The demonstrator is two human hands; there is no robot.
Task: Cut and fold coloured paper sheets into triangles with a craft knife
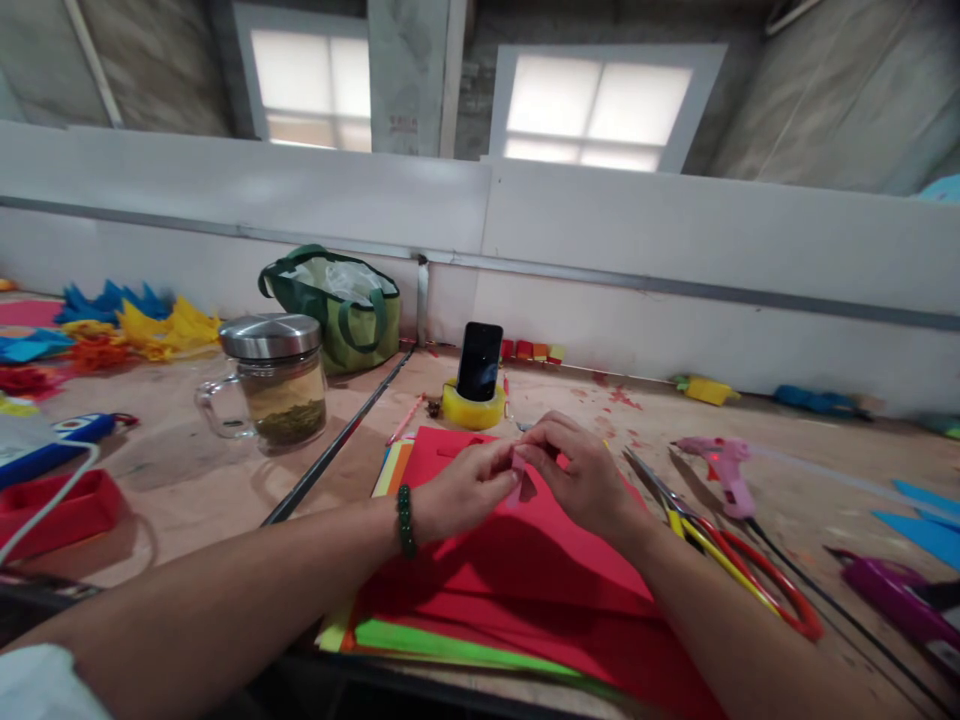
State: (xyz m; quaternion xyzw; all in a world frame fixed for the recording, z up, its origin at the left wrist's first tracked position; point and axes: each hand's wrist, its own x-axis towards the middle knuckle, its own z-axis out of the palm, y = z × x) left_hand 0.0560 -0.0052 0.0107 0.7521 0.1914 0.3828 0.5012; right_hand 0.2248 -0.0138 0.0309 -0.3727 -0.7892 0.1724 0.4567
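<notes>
Above a stack of red sheets (585,570), my left hand (472,485) and my right hand (581,470) meet at the fingertips. Both are closed in a pinch on a small, thin pinkish strip (516,482), part of which hangs below the fingers. Its material is too small to make out, and the fingers cover its upper end. Green and yellow sheets stick out from under the red ones. A dark beaded bracelet (406,520) circles my left wrist. Just right of my right forearm lie scissors (686,520) with red handles and a yellow-handled tool (724,555).
A phone (480,362) leans in a yellow tape roll (472,407) behind the sheets. At left stand a glass tea mug (285,395) and a green bag (360,325). A pink glue gun (726,468) and a purple tool (900,600) with a cord lie at right.
</notes>
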